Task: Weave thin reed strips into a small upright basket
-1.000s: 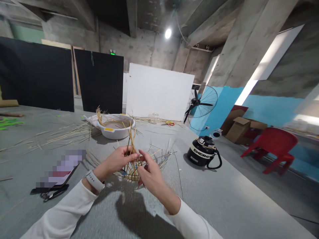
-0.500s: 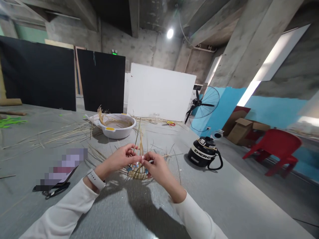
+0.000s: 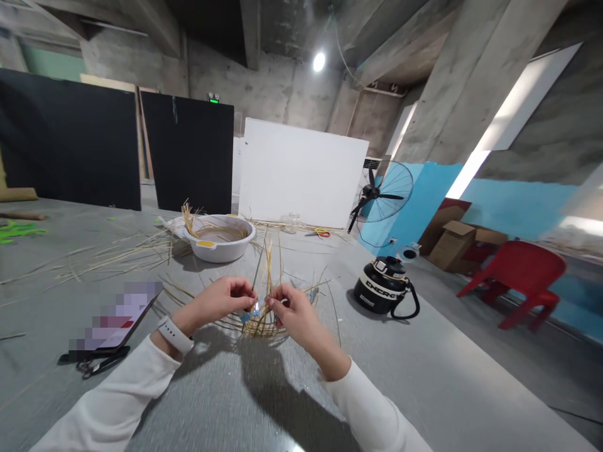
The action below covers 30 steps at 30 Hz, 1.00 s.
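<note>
I see both hands pinched on the straw weave [image 3: 262,323] sitting on the table [image 3: 424,376] between them, left hand [image 3: 221,301] and right hand [image 3: 293,312] equally close, its loose stalks standing upright above the fingers.

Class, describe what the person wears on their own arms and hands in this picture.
Both arms are in long white sleeves reaching to the wrists. The left hand has a white smartwatch band on its wrist. The right hand is bare, with no gloves or rings visible.
</note>
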{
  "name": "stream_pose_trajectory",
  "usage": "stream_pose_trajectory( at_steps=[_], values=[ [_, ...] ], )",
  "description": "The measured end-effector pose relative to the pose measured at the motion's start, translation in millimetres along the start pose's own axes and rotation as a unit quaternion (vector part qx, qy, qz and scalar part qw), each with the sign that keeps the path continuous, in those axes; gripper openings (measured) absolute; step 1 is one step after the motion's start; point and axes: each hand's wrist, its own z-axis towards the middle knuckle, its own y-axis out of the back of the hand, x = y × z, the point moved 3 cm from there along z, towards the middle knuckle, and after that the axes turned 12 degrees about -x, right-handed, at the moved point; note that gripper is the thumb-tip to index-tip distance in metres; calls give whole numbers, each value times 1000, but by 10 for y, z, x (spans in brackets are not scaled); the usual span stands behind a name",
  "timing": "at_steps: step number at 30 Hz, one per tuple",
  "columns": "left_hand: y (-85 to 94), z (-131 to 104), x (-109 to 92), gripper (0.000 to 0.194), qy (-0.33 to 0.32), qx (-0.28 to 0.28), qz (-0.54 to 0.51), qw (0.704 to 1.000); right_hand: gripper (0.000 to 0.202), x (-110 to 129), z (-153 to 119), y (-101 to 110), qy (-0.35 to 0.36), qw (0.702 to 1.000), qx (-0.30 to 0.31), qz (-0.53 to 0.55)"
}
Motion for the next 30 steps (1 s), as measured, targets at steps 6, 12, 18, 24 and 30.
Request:
stream_pose_trajectory(
  at_steps=[6, 12, 18, 24, 30],
  values=[
    [-21, 7, 18, 16, -26, 3, 35, 999, 7, 83, -54, -34, 48, 998, 28, -10],
    [-10, 12, 38, 16, -13, 23, -34, 999, 7, 108, -58, -24, 46, 997, 40, 39],
    [10, 12, 49, 17, 15, 27, -72, 997, 8, 97, -47, -25, 45, 996, 45, 61],
    [-26, -19, -19, 15, 48, -3, -80, 996, 8, 50, -53, -41, 45, 997, 27, 50],
    [-89, -45, -46, 24, 28, -13, -43, 999, 35, 46, -72, -48, 47, 997, 33, 53]
  ],
)
